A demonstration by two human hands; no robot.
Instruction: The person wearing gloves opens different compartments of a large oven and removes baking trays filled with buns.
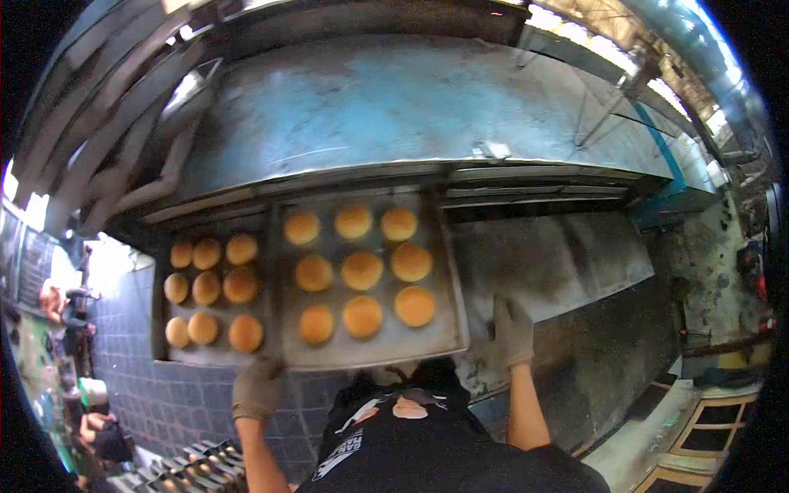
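My left hand [259,390], in a pale glove, is at the front edge where two metal trays meet; its fingers are blurred, so its grip is unclear. The middle tray [378,359] bears several round golden-brown buns [362,270] in rows. Beside it, the left tray [189,357] carries several more buns [240,284], some close together. To the right of the middle tray, my right hand [514,329], also gloved, has its fingers stretched out and holds nothing. Both trays lie in front of a long opening under a blue-grey metal hood.
The metal hood [411,99] spans the view above the trays. A dark metal surface [551,255] extends right of them. Racked trays with buns [197,472] stand at the lower left. People [107,435] are at the far left. A wooden frame [711,427] is at the lower right.
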